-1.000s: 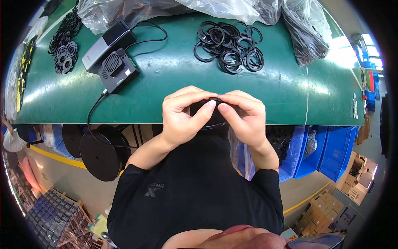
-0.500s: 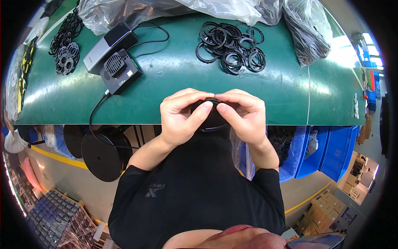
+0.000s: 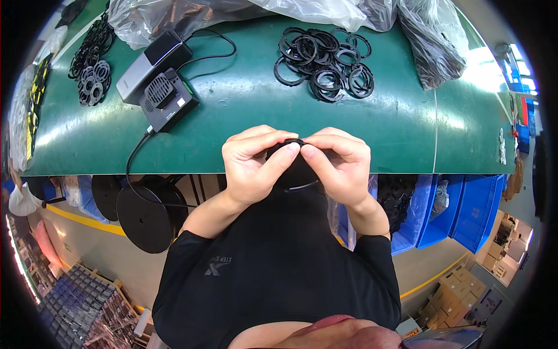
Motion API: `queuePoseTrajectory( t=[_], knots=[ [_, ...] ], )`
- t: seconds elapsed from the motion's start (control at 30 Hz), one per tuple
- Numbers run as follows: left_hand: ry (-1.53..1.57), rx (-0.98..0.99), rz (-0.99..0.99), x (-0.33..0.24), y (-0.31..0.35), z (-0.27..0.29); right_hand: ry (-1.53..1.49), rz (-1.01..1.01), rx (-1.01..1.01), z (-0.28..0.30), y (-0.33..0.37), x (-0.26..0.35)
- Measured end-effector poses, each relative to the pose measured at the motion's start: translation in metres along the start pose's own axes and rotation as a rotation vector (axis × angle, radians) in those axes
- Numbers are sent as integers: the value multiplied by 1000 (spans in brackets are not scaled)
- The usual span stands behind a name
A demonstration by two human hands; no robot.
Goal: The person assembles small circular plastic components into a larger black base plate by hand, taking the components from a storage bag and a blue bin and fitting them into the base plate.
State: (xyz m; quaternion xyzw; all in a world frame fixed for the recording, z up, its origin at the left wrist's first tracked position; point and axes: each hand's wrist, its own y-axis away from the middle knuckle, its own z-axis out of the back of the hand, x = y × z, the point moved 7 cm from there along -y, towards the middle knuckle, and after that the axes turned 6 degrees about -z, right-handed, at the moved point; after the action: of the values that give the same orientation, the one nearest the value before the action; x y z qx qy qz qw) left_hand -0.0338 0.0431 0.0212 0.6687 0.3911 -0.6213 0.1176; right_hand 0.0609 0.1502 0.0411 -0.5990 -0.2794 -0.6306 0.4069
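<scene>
Between my two hands, at the table's near edge, is a black ring [image 3: 303,187]. My left hand [image 3: 254,163] pinches its far rim with thumb and fingertips. From the other side, my right hand [image 3: 340,164] grips the same rim, its thumb tip almost meeting the left one. Much of the ring is covered by the fingers or merges with my black shirt. Farther off on the green table [image 3: 244,104] lies a loose pile of similar black rings [image 3: 325,61].
A grey box-shaped device [image 3: 154,64] with a black vented unit [image 3: 168,100] and cables stands left of the pile. More black rings [image 3: 93,81] lie at far left. Plastic bags [image 3: 433,46] line the back. Blue bins [image 3: 444,212] sit below the edge at right, a black reel [image 3: 142,218] at left.
Both hands keep their pinch on the ring and have barely shifted. The ring's near edge sits slightly lower, as if tilted a little. The pile looks the same.
</scene>
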Motion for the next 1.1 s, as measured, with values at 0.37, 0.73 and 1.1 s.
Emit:
queuePoseTrajectory(
  t=[0.37, 0.73, 1.1],
  knots=[
    [179, 139, 122, 6, -2, -9, -119, -46, -12, 16, -6, -9],
    [-209, 167, -102, -6, 1, -15, 541, 284, -153, 13, -5, 50],
    [-344, 162, -292, -20, 5, -19, 610, 412, -172, 7, 13, 69]
  ],
)
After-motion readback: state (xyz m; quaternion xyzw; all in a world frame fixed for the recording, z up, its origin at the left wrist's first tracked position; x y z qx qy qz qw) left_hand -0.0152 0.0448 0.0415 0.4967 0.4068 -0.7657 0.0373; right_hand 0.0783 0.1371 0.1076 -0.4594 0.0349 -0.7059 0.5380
